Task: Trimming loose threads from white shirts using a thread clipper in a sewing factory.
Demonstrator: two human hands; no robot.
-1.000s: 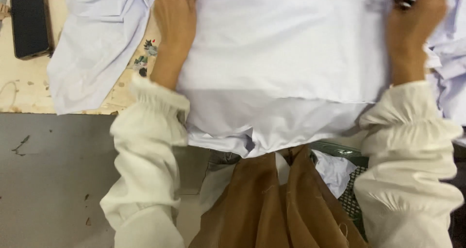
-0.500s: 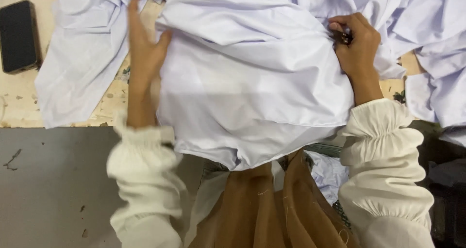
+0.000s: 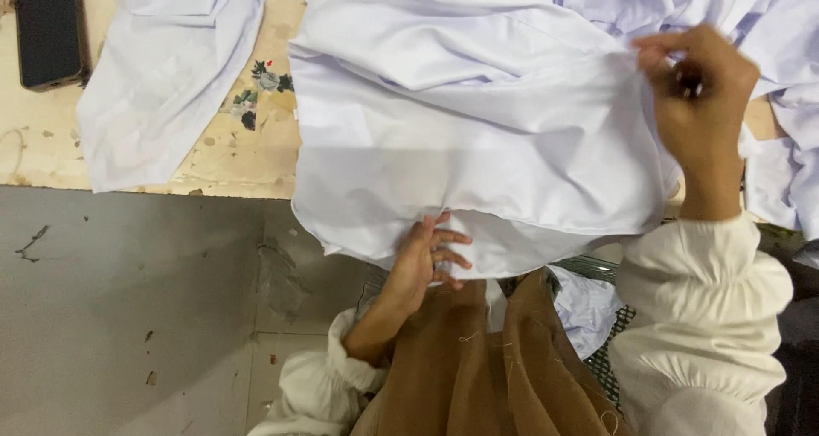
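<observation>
head view: both hands on white garment (image 3: 478,137)

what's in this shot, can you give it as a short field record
left hand: gripping the lower hem of the white garment
right hand: pinching the garment's upper right edge
garment: draped over the near edge of the table
other cloth: white piece lying flat on the table at left
dark phone: top left corner of the table
lap: brown fabric
</observation>
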